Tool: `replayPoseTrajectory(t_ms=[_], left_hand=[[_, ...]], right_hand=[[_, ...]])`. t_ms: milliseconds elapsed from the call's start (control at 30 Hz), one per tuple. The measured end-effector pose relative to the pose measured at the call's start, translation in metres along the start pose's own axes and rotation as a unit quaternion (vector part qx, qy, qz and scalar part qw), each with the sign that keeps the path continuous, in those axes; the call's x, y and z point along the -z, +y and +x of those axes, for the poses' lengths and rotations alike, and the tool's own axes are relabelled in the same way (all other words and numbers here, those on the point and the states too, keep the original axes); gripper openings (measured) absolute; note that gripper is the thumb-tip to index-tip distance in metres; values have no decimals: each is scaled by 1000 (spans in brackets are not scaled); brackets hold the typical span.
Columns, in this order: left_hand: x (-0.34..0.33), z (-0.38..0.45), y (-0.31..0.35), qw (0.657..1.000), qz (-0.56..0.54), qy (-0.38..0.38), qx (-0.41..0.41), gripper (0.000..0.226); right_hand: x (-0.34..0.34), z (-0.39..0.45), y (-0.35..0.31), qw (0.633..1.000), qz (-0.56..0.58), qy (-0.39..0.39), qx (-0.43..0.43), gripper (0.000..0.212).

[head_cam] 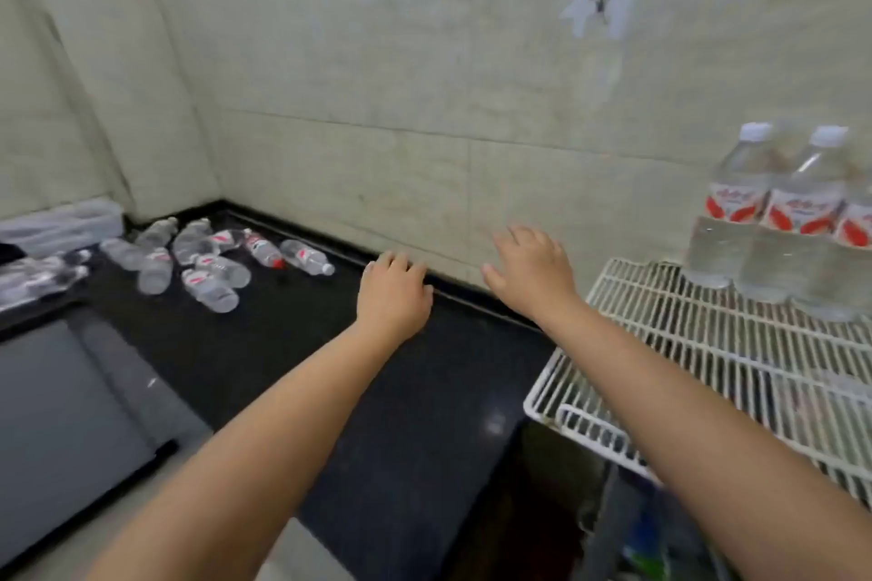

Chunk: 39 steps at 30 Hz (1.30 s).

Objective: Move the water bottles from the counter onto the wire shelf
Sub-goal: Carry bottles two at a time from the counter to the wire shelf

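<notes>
Both bare arms reach forward over the dark tabletop (264,344), and neither hand carries anything. The left hand (394,293) hangs palm down with the fingers curled loosely, its grip released and empty, close above the tabletop's back edge by the tiled wall (377,85). The right hand (528,269) is spread flat, fingers apart, its grip released too, in front of the wall just left of the wire shelf (708,344).

A loose heap of water bottles (207,259) lies on its side far back on the tabletop near the corner, well apart from both hands; most have white caps and red labels. Three more bottles (783,222) stand upright together on the far right part of the white wire shelf, touching one another, against the wall. Left of the heap sit clear plastic trays (61,226), blurred
</notes>
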<state>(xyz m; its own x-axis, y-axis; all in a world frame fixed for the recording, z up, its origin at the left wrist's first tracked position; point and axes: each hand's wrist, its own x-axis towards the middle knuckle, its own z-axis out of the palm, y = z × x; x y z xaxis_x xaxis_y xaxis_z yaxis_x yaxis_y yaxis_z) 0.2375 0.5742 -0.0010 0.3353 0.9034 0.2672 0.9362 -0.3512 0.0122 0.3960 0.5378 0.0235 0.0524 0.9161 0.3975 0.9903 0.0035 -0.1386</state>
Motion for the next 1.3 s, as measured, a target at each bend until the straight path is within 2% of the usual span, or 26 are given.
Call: replayPoseTrajectory(t_ms=[100, 300, 500, 800, 1000, 1300], left_hand=[[-20, -41, -93, 998, 10, -25, 58, 42], [-57, -102, -249, 989, 23, -80, 126, 39], [-80, -140, -366, 976, 15, -135, 172, 38], [-125, -99, -505, 961, -15, -165, 220, 43], [-144, -12, -602, 953, -11, -180, 242, 42], [-185, 98, -718, 959, -19, -193, 208, 48]], right_hand=[[-51, 1, -94, 998, 30, -37, 41, 43], [-148, -12, -252, 989, 62, -122, 54, 46], [-221, -14, -368, 976, 80, -189, 68, 42], [-309, 86, -458, 971, 111, -198, 70, 39], [-370, 207, -505, 969, 125, -199, 69, 38], [-444, 342, -555, 967, 102, -230, 35, 36]])
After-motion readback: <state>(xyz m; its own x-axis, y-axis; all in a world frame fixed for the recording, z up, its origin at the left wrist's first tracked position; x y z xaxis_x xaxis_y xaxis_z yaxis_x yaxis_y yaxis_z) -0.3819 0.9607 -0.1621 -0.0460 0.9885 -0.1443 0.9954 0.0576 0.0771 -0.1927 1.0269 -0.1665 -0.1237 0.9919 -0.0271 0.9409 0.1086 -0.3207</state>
